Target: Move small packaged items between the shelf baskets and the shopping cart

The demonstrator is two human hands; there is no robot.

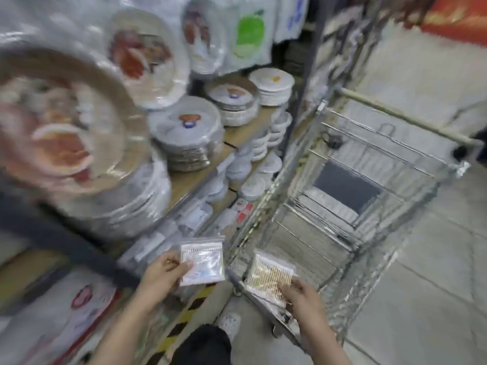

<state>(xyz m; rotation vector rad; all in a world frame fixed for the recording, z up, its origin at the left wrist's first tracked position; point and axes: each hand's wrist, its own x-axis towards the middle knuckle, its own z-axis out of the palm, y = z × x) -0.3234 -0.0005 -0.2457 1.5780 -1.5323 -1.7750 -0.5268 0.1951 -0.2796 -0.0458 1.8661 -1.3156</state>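
In a blurred shop aisle with plate stacks (184, 133) at upper left, one packet (202, 262) is pinched by the left hand (163, 272) and another (271, 276) by the right hand (303, 293) over the cart (342, 196) rim at lower centre, where a loose pinch could drop it outside.

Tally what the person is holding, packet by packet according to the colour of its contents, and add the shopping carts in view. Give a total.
White packet in left hand: 1
Golden packet in right hand: 1
Cart: 1
Total: 3
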